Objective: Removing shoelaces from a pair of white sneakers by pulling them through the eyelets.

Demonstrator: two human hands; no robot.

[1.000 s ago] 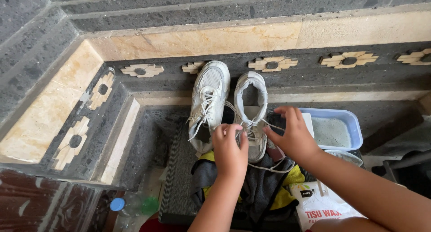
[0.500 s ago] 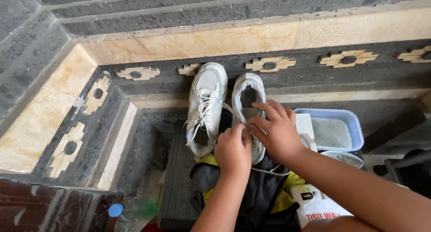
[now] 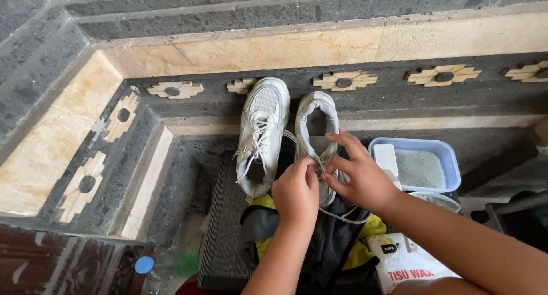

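Two white sneakers stand side by side against the stone step. The left sneaker point(image 3: 260, 132) has loose laces hanging. My left hand point(image 3: 295, 193) and my right hand point(image 3: 358, 175) meet over the right sneaker point(image 3: 315, 121), pinching its white lace point(image 3: 342, 216) at the eyelets. One end of the lace trails down over a dark cloth with yellow trim point(image 3: 328, 246) in front of the shoes.
A blue plastic tub point(image 3: 442, 155) with foamy water and a white bar stands to the right. A white tissue packet point(image 3: 402, 261) lies at the bottom right. A dark ribbed mat point(image 3: 220, 238) lies under the shoes. A blue-capped bottle point(image 3: 149, 266) is at the lower left.
My right hand moved left from beside the right sneaker onto its laces, joining my left hand. Both hands now work close together over the shoe's tongue.
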